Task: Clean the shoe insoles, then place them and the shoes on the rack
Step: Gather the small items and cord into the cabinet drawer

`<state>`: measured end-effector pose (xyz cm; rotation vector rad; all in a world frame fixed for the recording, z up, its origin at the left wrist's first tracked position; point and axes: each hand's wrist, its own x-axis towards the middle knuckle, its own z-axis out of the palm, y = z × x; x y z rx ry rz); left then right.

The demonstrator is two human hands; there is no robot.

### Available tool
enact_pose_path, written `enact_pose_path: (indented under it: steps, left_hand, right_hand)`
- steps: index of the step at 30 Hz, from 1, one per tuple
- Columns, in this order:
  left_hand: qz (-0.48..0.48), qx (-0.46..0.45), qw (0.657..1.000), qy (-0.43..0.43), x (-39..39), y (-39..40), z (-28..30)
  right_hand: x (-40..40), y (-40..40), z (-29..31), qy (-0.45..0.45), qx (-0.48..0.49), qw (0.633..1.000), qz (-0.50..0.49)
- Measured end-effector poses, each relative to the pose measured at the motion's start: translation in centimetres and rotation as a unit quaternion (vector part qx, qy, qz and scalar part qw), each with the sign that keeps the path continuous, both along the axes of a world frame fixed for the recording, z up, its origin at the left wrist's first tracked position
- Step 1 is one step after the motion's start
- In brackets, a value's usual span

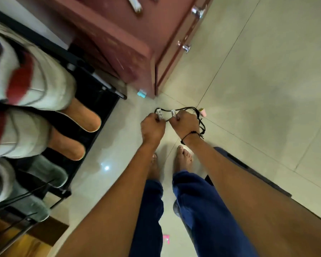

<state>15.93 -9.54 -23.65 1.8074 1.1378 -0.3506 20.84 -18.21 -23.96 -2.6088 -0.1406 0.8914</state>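
Both arms reached straight down, and both hands were clenched tight. The left hand [152, 127] gripped a small white tag [159, 114] on a thin black cord [185, 108], fingers curled under and hidden from view. The right hand [184, 123] pinched a second white tag [173, 113], printed with dark lettering too small to read with confidence. The cord looped between the two fists and trailed off in a tangle past the right wrist, where a black thread bracelet [190, 135] sat.

Over on the left stood the black metal-framed shoe rack [93, 75], its edge cut off by the frame. On its upper level sat a pair of white fabric shoes with red and navy panels [35, 84], blurred and close to the lens. Below them poked out two tan, suede-looking rounded insoles [83, 115], side by side, their rear parts hidden under the shoes. Lower still lay a grey-green soft pair [46, 171], whether shoes or insoles was hard to tell.

Underfoot was the glossy pale cream tiled floor [258, 80], catching a bright glint of light. A reddish-brown wooden cabinet with chrome knobs [130, 43] stood ahead, a small teal block [142, 93] at its foot. Bare feet and blue denim trouser legs [193, 201] showed below the hands.
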Motion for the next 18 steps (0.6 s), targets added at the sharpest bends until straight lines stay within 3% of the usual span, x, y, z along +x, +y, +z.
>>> enact_pose_path:
  steps: [7, 10, 14, 18]
  left_hand:
    - [0.069, -0.037, 0.995, -0.062, 2.9, -0.7, 16.0]
    - [0.091, -0.002, 0.99, -0.108, 5.8, 0.8, 21.1]
    - [0.095, 0.05, 0.982, -0.154, 11.9, 4.1, 24.2]
    - [0.003, 0.102, 0.982, -0.16, 18.5, 7.2, 22.4]
  right_hand:
    - [2.6, -0.4, 14.0, -0.108, 0.069, 0.992, -0.015]
    - [6.1, 0.7, 18.0, -0.172, 0.112, 0.978, -0.034]
    - [12.8, 3.6, 19.2, -0.219, 0.129, 0.967, -0.001]
    - [19.8, 7.2, 17.8, -0.202, 0.078, 0.975, 0.048]
